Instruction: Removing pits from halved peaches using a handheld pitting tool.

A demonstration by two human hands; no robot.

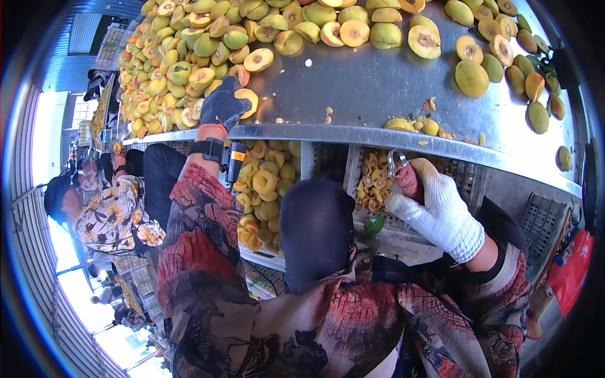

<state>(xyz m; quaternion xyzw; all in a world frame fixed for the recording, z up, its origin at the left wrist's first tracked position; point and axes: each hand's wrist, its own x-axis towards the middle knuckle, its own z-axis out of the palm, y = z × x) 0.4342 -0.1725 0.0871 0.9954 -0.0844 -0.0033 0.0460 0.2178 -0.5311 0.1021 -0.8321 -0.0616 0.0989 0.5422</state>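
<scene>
My left hand (224,105), in a dark glove, is at the near edge of the metal table with its fingers on a halved peach (247,103), cut face up. Beside it lies a large pile of halved yellow-green peaches (179,73), some showing their stones. My right hand (437,208), in a white knitted glove, is closed around the red-wrapped handle of a looped metal pitting tool (397,163). The tool is over a crate of peach scraps and stones (375,182). Pitted peach halves (267,189) fill another crate below the table edge.
The raised metal rim (331,133) of the table runs between the hands and the fruit. More peach halves (472,78) lie at the far right. A grey plastic crate (543,231) stands at the right, near a red bag (572,269). A co-worker in a floral shirt (118,212) sits at the left.
</scene>
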